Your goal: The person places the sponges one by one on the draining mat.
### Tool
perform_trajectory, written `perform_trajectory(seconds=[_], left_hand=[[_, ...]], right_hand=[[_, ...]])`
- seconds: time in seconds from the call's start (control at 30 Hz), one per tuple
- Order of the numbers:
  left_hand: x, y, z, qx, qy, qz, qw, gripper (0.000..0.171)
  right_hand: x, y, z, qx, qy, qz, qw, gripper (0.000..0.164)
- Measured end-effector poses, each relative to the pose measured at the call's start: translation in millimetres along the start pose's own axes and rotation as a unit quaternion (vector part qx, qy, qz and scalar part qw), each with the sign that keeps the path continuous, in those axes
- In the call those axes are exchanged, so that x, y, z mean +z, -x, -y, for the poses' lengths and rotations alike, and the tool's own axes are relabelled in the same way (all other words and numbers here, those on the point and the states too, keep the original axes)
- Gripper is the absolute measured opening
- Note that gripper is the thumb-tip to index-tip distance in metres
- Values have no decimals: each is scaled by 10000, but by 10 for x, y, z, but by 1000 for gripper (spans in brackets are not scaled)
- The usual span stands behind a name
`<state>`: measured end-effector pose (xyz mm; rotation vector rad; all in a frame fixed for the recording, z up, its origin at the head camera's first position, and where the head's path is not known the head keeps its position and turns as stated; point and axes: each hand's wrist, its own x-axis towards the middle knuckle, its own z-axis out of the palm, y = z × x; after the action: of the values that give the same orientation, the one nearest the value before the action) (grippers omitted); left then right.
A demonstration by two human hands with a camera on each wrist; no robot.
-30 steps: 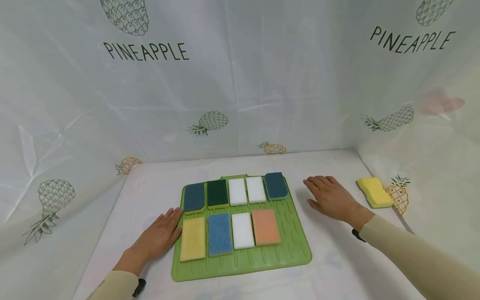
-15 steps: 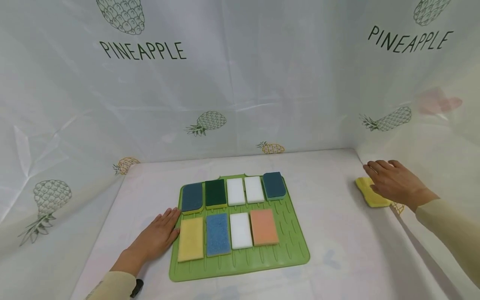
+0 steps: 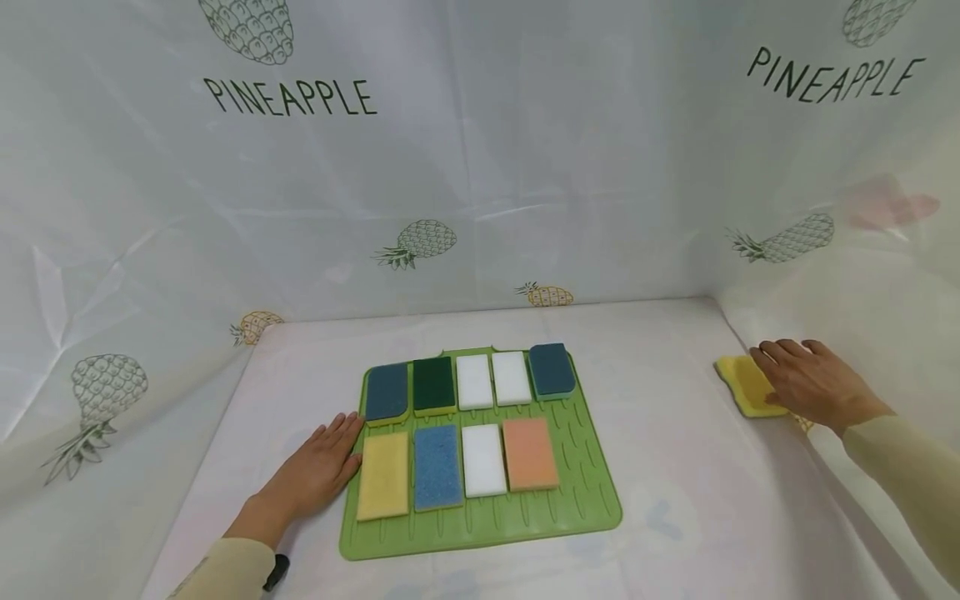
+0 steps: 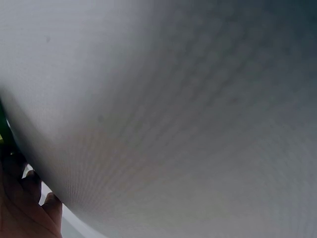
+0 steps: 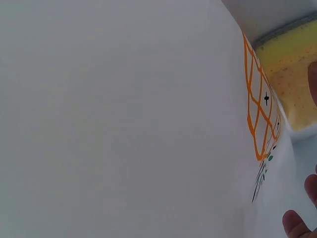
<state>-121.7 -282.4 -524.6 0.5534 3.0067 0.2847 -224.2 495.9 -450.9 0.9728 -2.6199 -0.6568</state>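
At the table's right edge lies a yellow sponge [image 3: 745, 385] with a dark scouring side underneath. My right hand [image 3: 817, 379] hovers over its right part with the fingers loosely extended. In the right wrist view the thumb [image 5: 313, 82] overlaps the sponge [image 5: 292, 79], and the other fingertips stand apart from it. My left hand [image 3: 318, 467] rests flat on the table, fingertips at the left edge of a green ribbed mat [image 3: 525, 521]. The left wrist view shows mostly blurred cloth, with some left fingers [image 4: 32, 186] in the lower corner.
Two rows of sponges lie on the mat, among them a yellow one [image 3: 384, 477], a blue one [image 3: 438, 468], a peach one [image 3: 530, 454] and a dark green-topped one [image 3: 434, 383]. Pineapple-printed sheeting [image 3: 600, 167] walls the back and sides.
My right hand has moved right, from beside the mat to the yellow sponge, and lowered over it. The left hand has stayed in place. The view has shifted slightly.
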Motion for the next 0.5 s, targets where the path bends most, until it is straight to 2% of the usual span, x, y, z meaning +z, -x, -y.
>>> perform_trajectory(seconds=[0.13,0.3,0.5], left_hand=[[1,-6,-8,0,2,24,10000,63],[0,-4,-15,16,-19,12,10000,63],[-1,1,-17,-9,-65,6,10000,63]], right_hand=[[35,7,4,170,-202,34,9996,92],[45,26,-7,396,-479,364,9974,101],[42,43,-21,459,-623,606,9952,99]])
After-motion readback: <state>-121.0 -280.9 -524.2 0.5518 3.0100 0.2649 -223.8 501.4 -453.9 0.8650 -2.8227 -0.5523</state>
